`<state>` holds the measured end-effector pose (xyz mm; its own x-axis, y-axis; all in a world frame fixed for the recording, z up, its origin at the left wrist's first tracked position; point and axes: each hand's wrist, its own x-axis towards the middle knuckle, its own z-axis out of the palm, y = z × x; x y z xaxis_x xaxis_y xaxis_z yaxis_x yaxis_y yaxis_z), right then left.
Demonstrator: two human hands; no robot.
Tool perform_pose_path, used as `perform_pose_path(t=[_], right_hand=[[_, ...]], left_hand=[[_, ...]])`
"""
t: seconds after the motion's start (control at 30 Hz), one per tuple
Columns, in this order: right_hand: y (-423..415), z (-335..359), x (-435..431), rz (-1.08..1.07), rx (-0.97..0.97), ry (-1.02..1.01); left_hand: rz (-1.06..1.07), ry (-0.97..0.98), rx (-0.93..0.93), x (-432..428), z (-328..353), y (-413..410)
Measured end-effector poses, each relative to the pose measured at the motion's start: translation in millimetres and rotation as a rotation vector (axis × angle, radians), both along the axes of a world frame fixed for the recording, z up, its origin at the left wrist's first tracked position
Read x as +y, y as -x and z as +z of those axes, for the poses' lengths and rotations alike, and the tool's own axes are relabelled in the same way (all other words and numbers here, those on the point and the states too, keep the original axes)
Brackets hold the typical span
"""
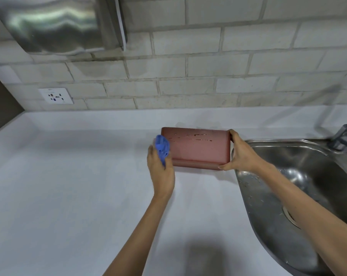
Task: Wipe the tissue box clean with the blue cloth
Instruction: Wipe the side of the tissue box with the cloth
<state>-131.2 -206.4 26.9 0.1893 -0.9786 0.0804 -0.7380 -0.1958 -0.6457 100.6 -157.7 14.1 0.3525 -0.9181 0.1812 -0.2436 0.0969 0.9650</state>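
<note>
A reddish-brown tissue box (198,148) is tilted up on the white counter (69,176), its broad face toward me with small pale marks near its top. My right hand (239,153) grips the box's right end, fingers over the top corner and thumb at the lower corner. My left hand (161,168) holds a bunched blue cloth (162,147) against the box's left end. The box's far side is hidden.
A stainless steel sink (300,188) lies just right of the box, with a tap (345,134) at its far right. A brick-tiled wall (208,76) rises behind the counter, carrying a white socket (56,96). A shiny metal range hood (55,22) hangs upper left.
</note>
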Motion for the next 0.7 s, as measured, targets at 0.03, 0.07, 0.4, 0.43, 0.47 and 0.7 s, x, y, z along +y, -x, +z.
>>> perform_pose_path(t=[0.03,0.07,0.4,0.43,0.47,0.7], right_hand=[[-0.1,0.4,0.0,0.004,-0.002,0.005],[0.3,-0.2,-0.2,0.01,-0.005,0.007],[2.5,-5.5,-3.2,0.015,-0.09,-0.006],[2.5,-5.9,-3.3,0.012,-0.09,-0.008],[2.6,-6.0,-3.2,0.009,-0.09,-0.01],[3.5,-5.2,-4.2,0.028,-0.086,0.008]], left_hand=[[-0.042,-0.032,-0.139,-7.0,-2.2,0.8],[-0.057,-0.067,-0.259,-12.6,-3.2,1.9],[-0.066,-0.081,-0.848,-58.5,16.8,6.9],[-0.081,-0.06,-0.885,-58.6,16.5,6.8],[-0.1,-0.029,-0.918,-56.4,14.6,6.0],[-0.194,0.243,-0.762,-31.4,-24.4,-23.2]])
